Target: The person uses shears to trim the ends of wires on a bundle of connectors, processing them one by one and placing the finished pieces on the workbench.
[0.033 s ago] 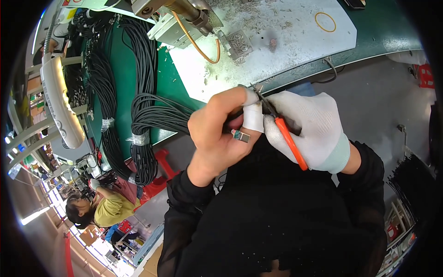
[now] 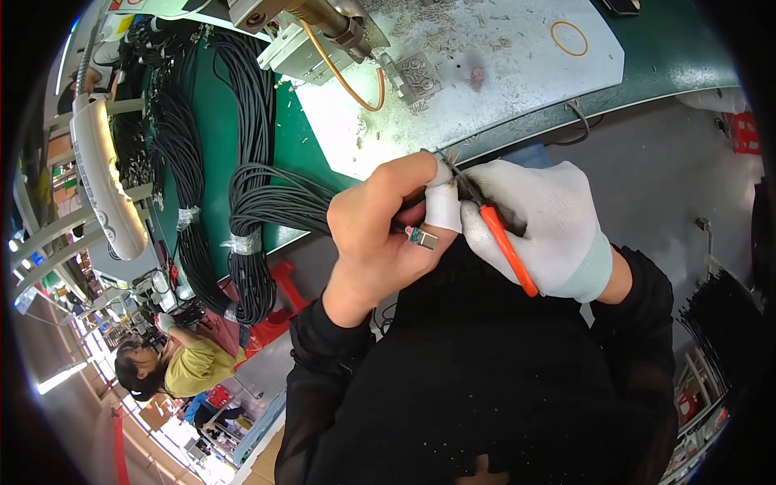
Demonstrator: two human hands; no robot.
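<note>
My left hand [image 2: 380,230], bare with white coverings on the thumb and a finger, is closed round the end of a black cable bundle [image 2: 283,202]. One cable end with a metal plug and a small green circuit board [image 2: 422,238] sticks out beside its palm. My right hand [image 2: 546,222], in a white knitted glove, grips pliers with orange-red handles [image 2: 509,252]. The dark jaws of the pliers meet the left thumb and fingertips, at a small metallic piece [image 2: 451,155] too small to make out. The fingers hide most of what lies between the hands.
Ahead is a white board [image 2: 517,81] strewn with small metal scraps, under a machine head [image 2: 339,28] with a brown tube. A yellow rubber band [image 2: 569,39] lies on it. More black cables [image 2: 182,145] cover the green table at left, near a lit lamp [image 2: 109,178]. Another person [image 2: 190,364] sits beyond.
Both hands and the pliers have shifted very slightly to the left. What each hand holds is unchanged.
</note>
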